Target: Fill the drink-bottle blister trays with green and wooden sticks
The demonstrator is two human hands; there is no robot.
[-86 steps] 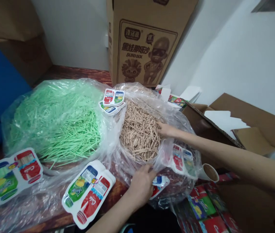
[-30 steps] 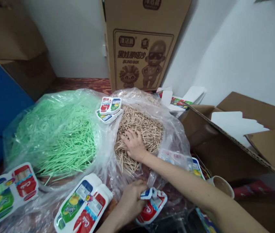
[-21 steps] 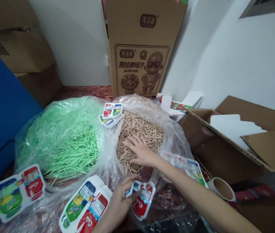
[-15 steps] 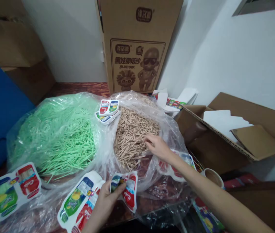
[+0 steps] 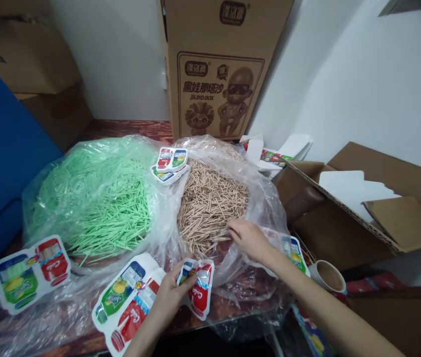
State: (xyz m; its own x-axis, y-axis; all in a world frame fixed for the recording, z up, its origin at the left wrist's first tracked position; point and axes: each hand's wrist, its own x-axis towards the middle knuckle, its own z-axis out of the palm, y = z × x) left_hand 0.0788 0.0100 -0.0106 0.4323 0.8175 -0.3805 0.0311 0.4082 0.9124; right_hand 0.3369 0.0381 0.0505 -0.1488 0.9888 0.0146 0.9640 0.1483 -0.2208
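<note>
My left hand [image 5: 173, 290] is closed around one side of a small printed pouch [image 5: 200, 290] with a red Cola picture, tilted upright near the table's front edge. Brown thin sticks [image 5: 212, 203] lie heaped in a clear plastic bag [image 5: 266, 198]. At the near right edge of that heap, my right hand [image 5: 249, 240] pinches a few of these sticks at its fingertips. Left of it, a second clear bag holds bright green sticks [image 5: 117, 218]. A larger pouch [image 5: 125, 302] with Sprite and Cola prints lies partly behind my left forearm.
Another printed pouch [image 5: 32, 272] lies at the left, and a small stack of pouches [image 5: 169, 163] rests between the bags. At the right are a paper cup [image 5: 329, 277] and an open cardboard box [image 5: 347, 238]. A tall carton [image 5: 218, 94] stands behind.
My right hand has moved down to the near edge of the brown heap, and sticks now show at its fingertips. My left hand still grips the pouch. The whole view has shifted slightly.
</note>
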